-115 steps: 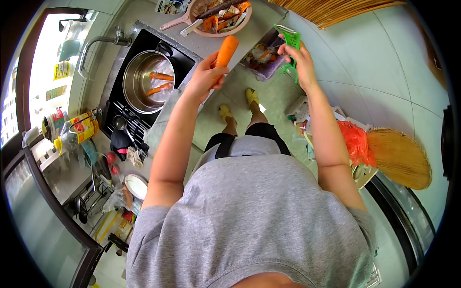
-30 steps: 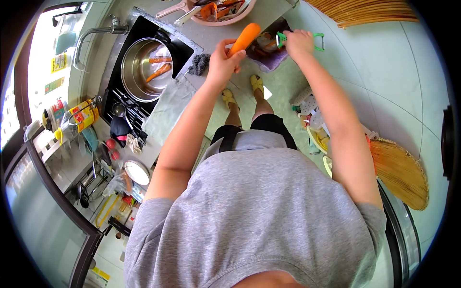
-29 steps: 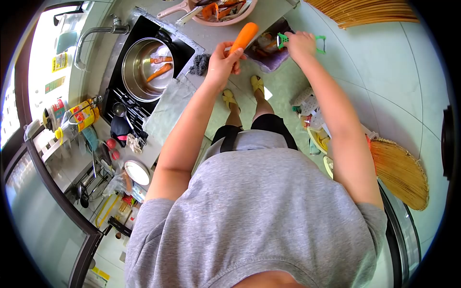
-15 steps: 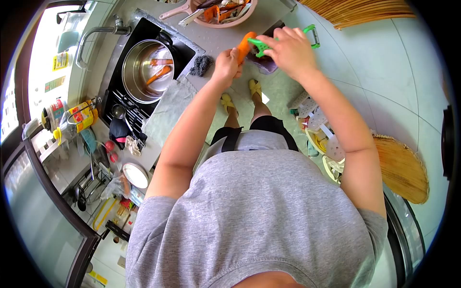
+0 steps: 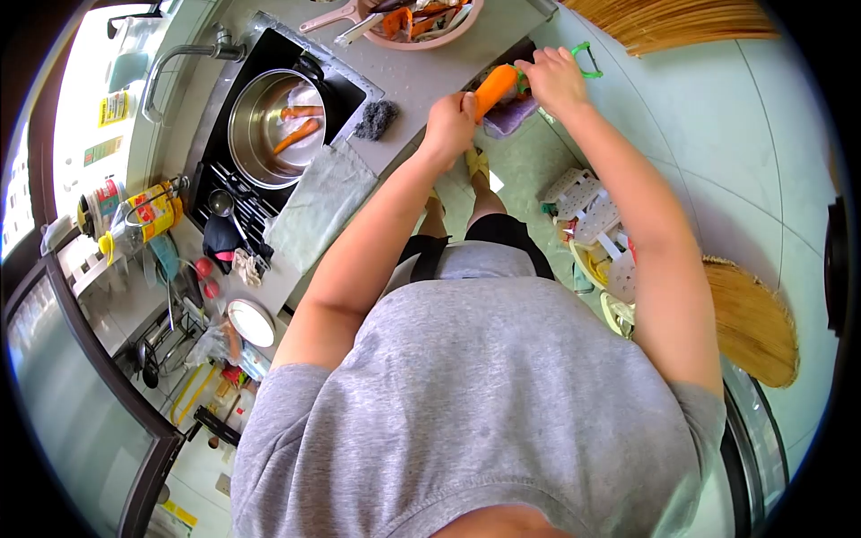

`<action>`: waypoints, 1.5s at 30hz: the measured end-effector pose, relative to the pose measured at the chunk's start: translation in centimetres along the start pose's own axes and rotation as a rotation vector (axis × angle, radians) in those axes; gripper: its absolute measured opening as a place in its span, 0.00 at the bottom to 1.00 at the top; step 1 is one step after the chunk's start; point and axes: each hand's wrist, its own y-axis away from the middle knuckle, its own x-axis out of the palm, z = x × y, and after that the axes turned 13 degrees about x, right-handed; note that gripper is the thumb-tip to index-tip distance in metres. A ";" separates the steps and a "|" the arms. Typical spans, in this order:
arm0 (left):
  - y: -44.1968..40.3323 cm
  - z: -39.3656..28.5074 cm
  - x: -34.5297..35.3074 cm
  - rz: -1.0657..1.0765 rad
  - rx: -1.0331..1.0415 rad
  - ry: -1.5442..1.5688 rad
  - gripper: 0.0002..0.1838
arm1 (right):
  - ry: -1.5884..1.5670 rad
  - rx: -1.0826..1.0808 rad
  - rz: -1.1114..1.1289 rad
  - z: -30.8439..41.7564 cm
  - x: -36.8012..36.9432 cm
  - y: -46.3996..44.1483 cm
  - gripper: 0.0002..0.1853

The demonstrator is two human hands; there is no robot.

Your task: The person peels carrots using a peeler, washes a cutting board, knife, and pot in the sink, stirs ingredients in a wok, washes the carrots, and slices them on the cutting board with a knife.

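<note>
My left hand (image 5: pixel 451 125) is closed round the lower end of an orange carrot (image 5: pixel 496 91), which points up and to the right. The fingers of my right hand (image 5: pixel 553 81) are wrapped round a green peeler (image 5: pixel 587 61), mostly hidden by that hand. One end of the peeler is at the carrot's tip; whether the blade touches it cannot be made out. Below both hands is a bin with a purple liner (image 5: pixel 511 118), partly covered by them. Two orange carrot pieces (image 5: pixel 297 135) lie in a steel pot (image 5: pixel 248 152) in the sink.
A pink colander (image 5: pixel 466 31) with peels and a knife stands on the counter (image 5: pixel 408 85). Beside the sink are a dark scouring pad (image 5: pixel 376 119) and a grey cloth (image 5: pixel 325 202). A faucet (image 5: pixel 184 54) reaches over the sink. White baskets (image 5: pixel 596 215) stand on the right.
Since the half-second-old frame, my left hand and the carrot have moved right, and the carrot leans further right. My right hand has shifted slightly right and up with the peeler.
</note>
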 end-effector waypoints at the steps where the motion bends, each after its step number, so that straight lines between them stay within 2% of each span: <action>1: -0.2 -0.2 -0.1 -0.005 -0.021 0.044 0.19 | -0.010 0.042 -0.030 0.0 1.0 -0.2 0.15; 3: -0.1 -0.6 -0.9 -0.036 -0.052 0.086 0.19 | -0.030 0.054 -0.064 0.1 2.4 -0.5 0.14; 5: 0.6 -0.5 -2.5 -0.045 -0.081 0.139 0.19 | 0.057 0.065 0.064 0.4 3.3 -0.8 0.15; 8: 2.3 -0.8 -3.7 -0.119 -0.006 0.171 0.19 | 0.009 0.236 0.156 0.2 2.9 -0.9 0.20; 10: 3.5 -0.3 -5.4 -0.097 -0.004 0.302 0.19 | 0.169 0.214 0.414 -0.5 3.6 -1.0 0.20; 11: 4.2 -0.2 -6.4 -0.141 0.001 0.308 0.19 | 0.067 0.220 0.328 0.0 1.9 -0.5 0.20; 13: 6.1 0.0 -8.0 -0.187 0.032 0.138 0.19 | -0.102 0.406 0.457 1.8 -1.6 -0.7 0.22; 14: 7.0 0.3 -9.0 -0.212 0.030 0.149 0.19 | -0.095 0.380 0.457 1.4 -1.2 -0.2 0.22; 16: 9.1 1.3 -11.5 -0.346 -0.012 0.308 0.20 | -0.457 0.381 0.490 0.0 0.7 0.6 0.26; 19: 11.9 3.8 -15.1 -0.533 0.011 0.448 0.19 | -0.578 0.213 0.545 0.9 -0.6 1.6 0.25; 20: 12.6 5.0 -16.3 -0.633 0.008 0.504 0.18 | -0.569 0.199 0.544 1.7 -1.5 1.6 0.25; 21: 13.0 6.3 -17.7 -0.640 0.012 0.514 0.18 | -0.574 0.244 0.510 2.7 -2.3 1.6 0.23; 23: 13.1 9.8 -20.8 -0.893 0.016 0.382 0.19 | -0.572 0.349 0.419 5.2 -3.6 1.1 0.19; 26: 12.5 14.1 -26.4 -1.046 -0.140 0.177 0.18 | -0.507 0.373 0.461 10.0 -7.1 -0.6 0.17; 27: 12.2 15.1 -28.2 -1.038 -0.139 0.184 0.18 | -0.499 0.379 0.459 11.3 -7.0 -0.9 0.17; 29: 10.8 17.3 -32.0 -0.940 -0.300 0.112 0.17 | -0.584 0.336 0.377 13.8 -6.2 -1.4 0.14; 30: 9.0 20.0 -34.1 -0.930 -0.299 0.115 0.17 | -0.578 0.345 0.376 15.2 -6.5 -1.7 0.14; 31: 6.7 23.7 -35.9 -0.890 -0.331 -0.031 0.18 | -0.575 0.337 0.389 16.7 -7.0 -2.0 0.14; 32: 5.8 24.2 -37.0 -0.844 -0.361 -0.177 0.18 | -0.571 0.331 0.402 18.0 -7.2 -2.1 0.14; 34: 3.9 25.3 -38.6 -0.791 -0.401 -0.185 0.20 | -0.566 0.351 0.411 19.7 -6.8 -2.2 0.14; 36: 1.3 27.6 -39.9 -0.950 -0.250 -0.588 0.20 | -0.555 0.346 0.418 20.8 -6.9 -2.0 0.13; 38: -0.2 28.2 -40.1 -0.967 -0.228 -0.569 0.17 | -0.562 0.385 0.417 21.3 -6.8 -1.6 0.12; 40: -0.4 24.6 -39.1 -0.993 -0.158 -1.037 0.14 | -0.570 0.422 0.417 21.3 -6.9 -1.1 0.11; 41: -0.5 23.4 -38.8 -0.835 -0.107 -1.085 0.11 | -0.552 0.425 0.418 21.1 -7.0 -0.9 0.10; 42: -1.4 24.6 -38.9 -0.825 -0.103 -1.079 0.11 | -0.534 0.429 0.419 21.0 -7.2 -0.7 0.09; 44: -3.2 28.9 -38.3 -0.315 0.095 -1.080 0.10 | -0.513 0.468 0.432 21.0 -7.7 -0.3 0.09; 45: -3.5 29.9 -37.5 -0.375 0.188 -1.045 0.11 | -0.497 0.498 0.442 21.1 -8.0 -0.1 0.08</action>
